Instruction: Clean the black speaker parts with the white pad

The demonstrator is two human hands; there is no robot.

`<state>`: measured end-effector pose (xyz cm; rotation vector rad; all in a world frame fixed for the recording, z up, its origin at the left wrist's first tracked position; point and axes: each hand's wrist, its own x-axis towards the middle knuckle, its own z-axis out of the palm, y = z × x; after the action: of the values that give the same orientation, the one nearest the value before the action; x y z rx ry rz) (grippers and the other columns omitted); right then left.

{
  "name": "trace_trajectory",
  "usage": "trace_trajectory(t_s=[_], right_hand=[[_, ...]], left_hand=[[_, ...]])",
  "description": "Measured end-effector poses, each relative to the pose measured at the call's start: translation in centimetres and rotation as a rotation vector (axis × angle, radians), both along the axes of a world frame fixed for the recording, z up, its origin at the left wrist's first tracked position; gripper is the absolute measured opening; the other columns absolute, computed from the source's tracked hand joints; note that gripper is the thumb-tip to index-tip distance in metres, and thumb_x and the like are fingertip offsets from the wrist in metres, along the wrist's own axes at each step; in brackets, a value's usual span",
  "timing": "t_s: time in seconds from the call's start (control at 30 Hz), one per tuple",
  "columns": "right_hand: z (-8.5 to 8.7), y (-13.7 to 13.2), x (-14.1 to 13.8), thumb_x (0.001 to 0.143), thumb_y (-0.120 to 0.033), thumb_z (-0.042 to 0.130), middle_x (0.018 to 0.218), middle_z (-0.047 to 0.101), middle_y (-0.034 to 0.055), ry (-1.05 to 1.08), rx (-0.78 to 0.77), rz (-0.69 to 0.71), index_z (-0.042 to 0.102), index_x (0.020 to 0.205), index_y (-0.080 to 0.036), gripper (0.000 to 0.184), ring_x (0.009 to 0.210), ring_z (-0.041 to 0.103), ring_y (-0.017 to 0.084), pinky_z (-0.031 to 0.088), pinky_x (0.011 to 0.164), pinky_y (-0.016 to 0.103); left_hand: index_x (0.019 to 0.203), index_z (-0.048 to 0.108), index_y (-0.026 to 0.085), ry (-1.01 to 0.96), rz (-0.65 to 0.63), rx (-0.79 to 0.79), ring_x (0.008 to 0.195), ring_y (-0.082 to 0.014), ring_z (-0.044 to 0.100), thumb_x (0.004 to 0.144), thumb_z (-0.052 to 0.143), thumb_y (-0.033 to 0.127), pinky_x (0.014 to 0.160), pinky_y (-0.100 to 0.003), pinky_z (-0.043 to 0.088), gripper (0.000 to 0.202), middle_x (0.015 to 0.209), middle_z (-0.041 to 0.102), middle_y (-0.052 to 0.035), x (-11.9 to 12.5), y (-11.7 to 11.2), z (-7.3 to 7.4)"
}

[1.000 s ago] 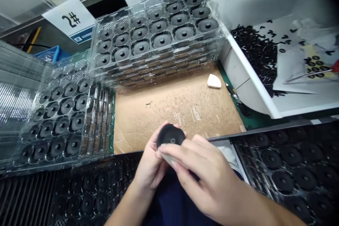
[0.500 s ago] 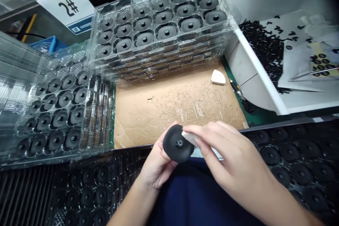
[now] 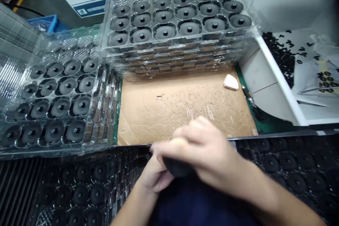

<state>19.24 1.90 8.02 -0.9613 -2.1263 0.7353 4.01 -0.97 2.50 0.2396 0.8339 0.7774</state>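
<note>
A black round disc [image 3: 178,168] sits in my left hand [image 3: 156,173], whose fingers are wrapped round its edge, low in front of my lap. Over the disc lies my right hand [image 3: 201,148], blurred by motion, its fingers bent across the far edge. The small white block that this hand pinched a moment ago is now hidden by the fingers. A similar white wedge-shaped block [image 3: 231,82] rests on the cardboard sheet [image 3: 148,120] beyond my hands.
Clear plastic trays [image 3: 180,40] of black discs are stacked behind the cardboard, with another stack [image 3: 90,113] at the left. A white bin [image 3: 280,84] with small black parts and tweezers stands right. Beside it lies a cutter knife [image 3: 249,97]. More trays [image 3: 296,169] sit below.
My right hand has swept left across the disc and now covers most of it. The view has shifted, so the trays and bin appear further right.
</note>
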Motion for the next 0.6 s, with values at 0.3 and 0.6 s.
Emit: trace_trajectory(t_s=[0.3, 0.6], right_hand=[[-10.6, 4.4, -1.3, 0.081, -0.021, 0.056, 0.097, 0.063, 0.0072, 0.054, -0.538, -0.330, 0.069, 0.101, -0.018, 0.025, 0.080, 0.060, 0.017, 0.049, 0.073, 0.033], [-9.9, 1.6, -1.6, 0.085, -0.029, 0.051, 0.099, 0.061, 0.0064, 0.164, -0.492, -0.517, 0.067, 0.099, -0.021, 0.022, 0.070, 0.052, 0.014, 0.044, 0.063, 0.028]], left_hand=[[0.111, 0.065, 0.025, -0.444, 0.068, 0.047, 0.097, -0.0228, 0.068, 0.067, 0.073, 0.046, 0.083, -0.029, 0.053, 0.049, 0.108, 0.070, -0.0046, -3.9, -0.3, -0.4], [0.120, 0.059, 0.028, -0.533, 0.035, 0.111, 0.092, -0.0238, 0.070, 0.077, 0.058, 0.055, 0.076, -0.030, 0.056, 0.051, 0.110, 0.069, -0.0049, -5.2, -0.1, -0.7]])
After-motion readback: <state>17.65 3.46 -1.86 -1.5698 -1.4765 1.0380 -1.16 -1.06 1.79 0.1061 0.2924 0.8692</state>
